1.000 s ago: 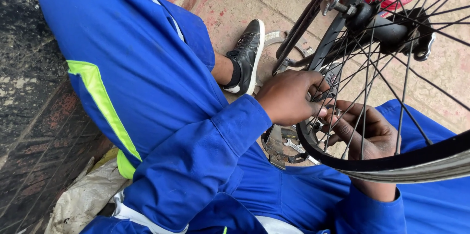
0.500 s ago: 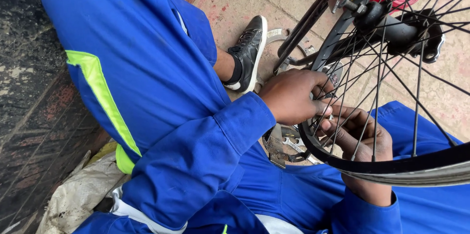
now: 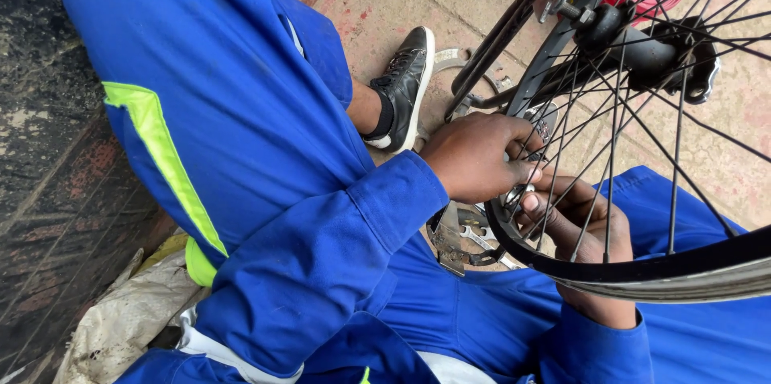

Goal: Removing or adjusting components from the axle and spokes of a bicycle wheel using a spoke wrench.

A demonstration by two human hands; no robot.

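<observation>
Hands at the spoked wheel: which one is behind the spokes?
The right hand, seen through the thin metal spokes inside the black rim. The left hand is in front, uncrossed by spokes.

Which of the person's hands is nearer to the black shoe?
Left. The left hand grips the spokes just beside the black shoe; the right hand sits farther off, behind the wheel rim.

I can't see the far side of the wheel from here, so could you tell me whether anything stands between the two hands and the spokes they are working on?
Nothing visible does. The left hand already grips among the spokes near the rim, and the right hand reaches in behind the rim, its fingers showing between the spokes.
</observation>
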